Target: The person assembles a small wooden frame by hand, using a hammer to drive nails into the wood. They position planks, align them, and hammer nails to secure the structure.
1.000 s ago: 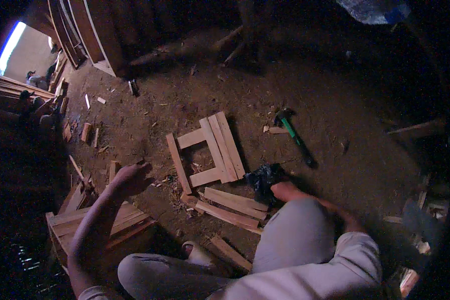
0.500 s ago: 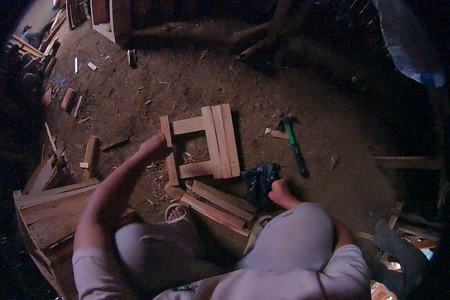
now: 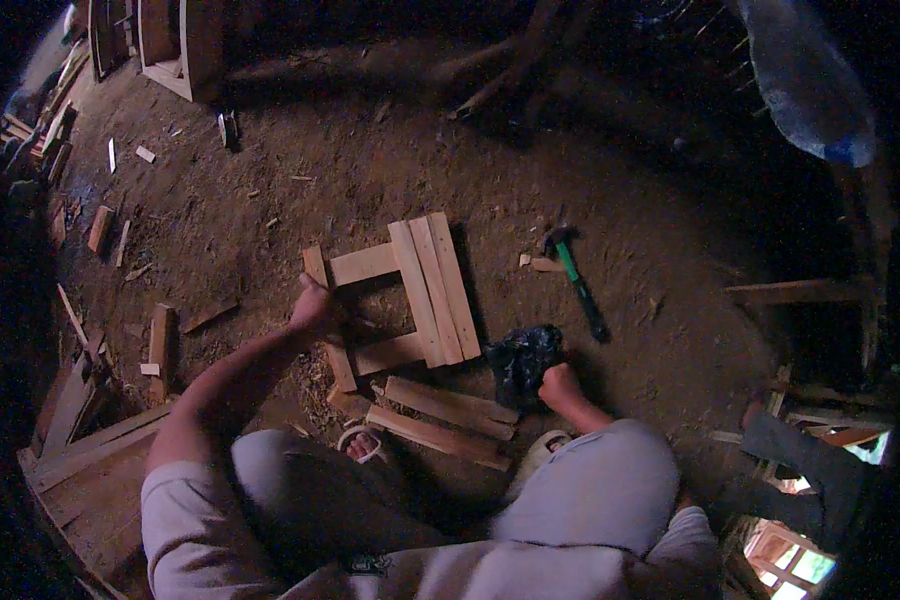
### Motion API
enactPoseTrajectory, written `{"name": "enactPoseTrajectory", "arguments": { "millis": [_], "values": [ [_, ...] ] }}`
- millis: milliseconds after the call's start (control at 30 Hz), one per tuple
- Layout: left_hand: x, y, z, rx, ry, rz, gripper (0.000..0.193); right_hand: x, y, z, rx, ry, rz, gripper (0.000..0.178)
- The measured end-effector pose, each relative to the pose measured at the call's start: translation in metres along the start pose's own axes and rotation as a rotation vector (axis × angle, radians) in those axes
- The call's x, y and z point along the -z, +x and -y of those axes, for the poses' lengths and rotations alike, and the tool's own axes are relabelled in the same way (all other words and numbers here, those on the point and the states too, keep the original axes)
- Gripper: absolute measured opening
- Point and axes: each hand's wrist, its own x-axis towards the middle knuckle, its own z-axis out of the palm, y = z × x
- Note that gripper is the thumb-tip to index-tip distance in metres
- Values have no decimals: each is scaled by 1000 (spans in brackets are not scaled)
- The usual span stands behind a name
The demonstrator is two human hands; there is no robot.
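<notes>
My left hand (image 3: pixel 313 304) is closed round the left end strip of a small wooden frame (image 3: pixel 434 290), its thumb lying over the wood. Narrow slats sit side by side along the frame's right end, joined to that strip by two rails. Beside the frame's near right corner lies a crumpled black plastic bag (image 3: pixel 523 362). At the bag's right edge my right hand (image 3: pixel 562 387) is curled closed; what its fingers hold, if anything, is hidden. A claw hammer (image 3: pixel 578 284) with a green and black handle rests on the ground to the right.
Loose wooden strips (image 3: pixel 440 428) lie between my feet and the frame. A wooden crate (image 3: pixel 95 470) stands at my near left. Offcuts (image 3: pixel 100 229) are scattered at far left, a wooden beam (image 3: pixel 800 291) is at right. Another person's leg (image 3: pixel 805 460) shows at right.
The whole view has shifted and turned slightly. My left hand's grip has altered, with the thumb now visible over the strip. My right hand stays beside the bag.
</notes>
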Motion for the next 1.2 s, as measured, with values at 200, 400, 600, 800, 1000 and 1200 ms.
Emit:
{"name": "enactPoseTrajectory", "arguments": {
  "millis": [200, 400, 600, 800, 1000, 1200],
  "values": [
    [5, -2, 29, 9, -181, -109, 65, 4, 4, -3, -128, 2, -172, 13],
    [1, -54, -31, -75, 442, -160, 73, 93, -2, -20, -49, 580, -246, 15],
    [0, -86, -74, -318, 557, -259, 78, 198, 51, 3, 89, 234, -156, 10],
    [11, -55, -83, -213, 502, -167, 75, 128, 153, 79, 182, 549, -210, 16],
    [18, -61, -115, -182, 774, -187, 73, 65, 189, 157, -201, 1336, -398, 12],
    [-3, -9, -128, -879, 982, -499, 79, 47, 214, 182, -15, 1223, -458, 6]
  ]
}}
